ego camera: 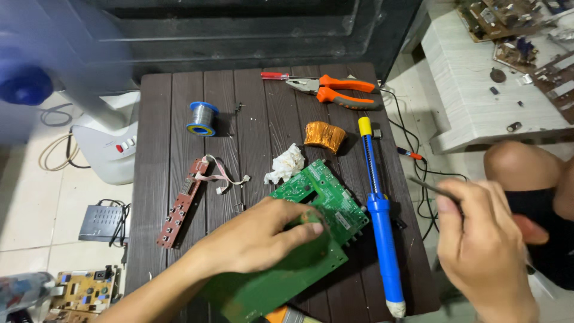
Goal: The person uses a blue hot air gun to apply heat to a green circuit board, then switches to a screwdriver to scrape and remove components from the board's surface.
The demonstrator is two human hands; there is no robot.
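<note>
Pressing down on a green board (pixel 311 197), the left hand (pixel 263 239) is lying fingers-closed on it, while the right hand (pixel 484 245) is gripping a thin tool (pixel 431 188) clear of the board, no work on it yet showing.

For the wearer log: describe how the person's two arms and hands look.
Both the left hand and right hand are bare: no gloves, rings or watch visible. The left forearm is uncovered, with no sleeve in view. The right wrist is cut off by the frame edge.
</note>
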